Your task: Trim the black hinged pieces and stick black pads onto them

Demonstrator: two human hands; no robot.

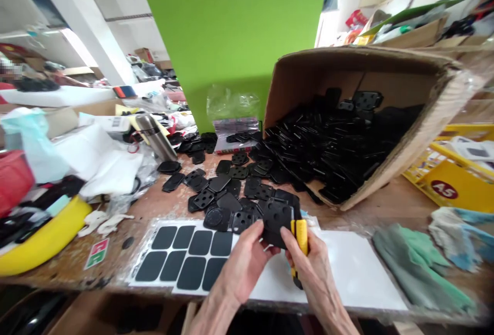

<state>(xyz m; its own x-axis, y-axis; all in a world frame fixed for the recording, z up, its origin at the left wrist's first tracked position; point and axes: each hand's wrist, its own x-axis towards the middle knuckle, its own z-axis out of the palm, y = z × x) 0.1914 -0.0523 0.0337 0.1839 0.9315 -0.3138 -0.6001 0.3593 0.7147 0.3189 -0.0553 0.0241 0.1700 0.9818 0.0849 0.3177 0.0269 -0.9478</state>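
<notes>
My left hand [247, 258] grips a flat black plastic piece [277, 222] with round dimples by its lower left edge. In my right hand [314, 268] is a yellow-and-black utility knife [301, 237], held against the palm, while the thumb presses on the right side of the same black piece. Whether the blade is out is hidden. Just beyond my hands lies a loose pile of similar black pieces [218, 184]. Under and left of my left hand are white sheets with dark rounded-square stickers [192, 273].
A tipped cardboard box [409, 155] full of black pieces opens toward me at right. Green cloth [409, 268] and a yellow crate [455, 170] lie beyond it. A steel flask [156, 137], a yellow banana-shaped object [46, 240] and a green board [239, 31] also stand around.
</notes>
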